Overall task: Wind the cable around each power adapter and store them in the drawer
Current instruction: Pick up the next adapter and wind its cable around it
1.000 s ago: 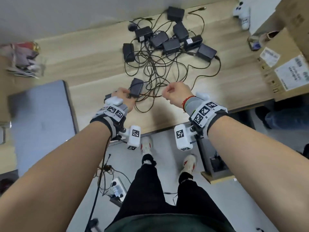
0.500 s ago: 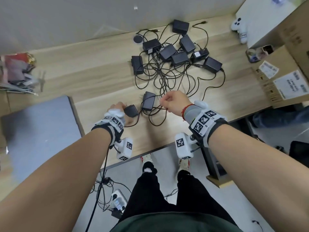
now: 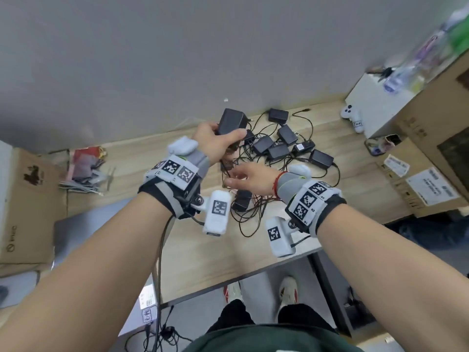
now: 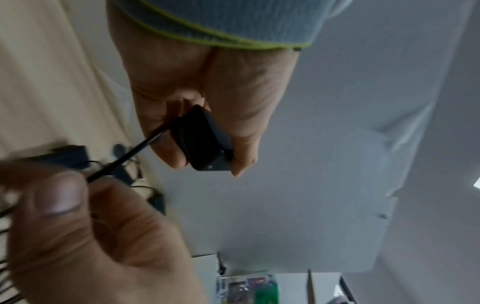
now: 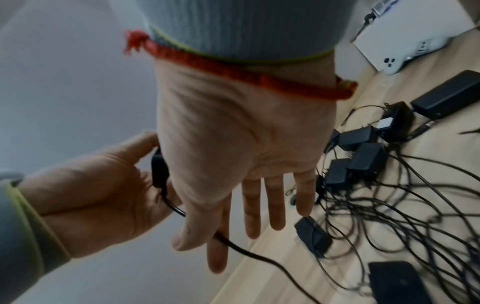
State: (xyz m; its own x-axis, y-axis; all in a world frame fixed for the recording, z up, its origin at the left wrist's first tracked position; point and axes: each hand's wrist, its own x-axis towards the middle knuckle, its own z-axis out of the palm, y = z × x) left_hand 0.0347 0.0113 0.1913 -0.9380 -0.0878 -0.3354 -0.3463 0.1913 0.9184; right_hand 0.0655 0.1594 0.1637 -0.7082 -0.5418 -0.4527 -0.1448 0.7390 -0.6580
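My left hand (image 3: 218, 141) grips a black power adapter (image 3: 232, 121) and holds it up above the wooden table (image 3: 203, 250), prongs to the right. In the left wrist view its fingers and thumb (image 4: 207, 92) curl round the adapter (image 4: 205, 142). The adapter's cable (image 5: 249, 253) runs down to my right hand (image 3: 243, 177), just below. There the thumb pinches it against the index finger while the other fingers stay straight. Several more black adapters (image 3: 279, 146) lie in a tangle of cables (image 3: 253, 212) on the table. One adapter (image 3: 241, 203) lies under my right wrist.
Cardboard boxes (image 3: 426, 179) and a white box (image 3: 375, 105) crowd the table's right end, with a white game controller (image 3: 351, 118) beside them. Another cardboard box (image 3: 22, 207) stands at the left, next to a grey flat pad (image 3: 76, 237). No drawer is in view.
My left hand has lifted its adapter off the table and up toward the wall. My right hand has risen below it, fingers straightened, pinching the cable. The view has tilted upward.
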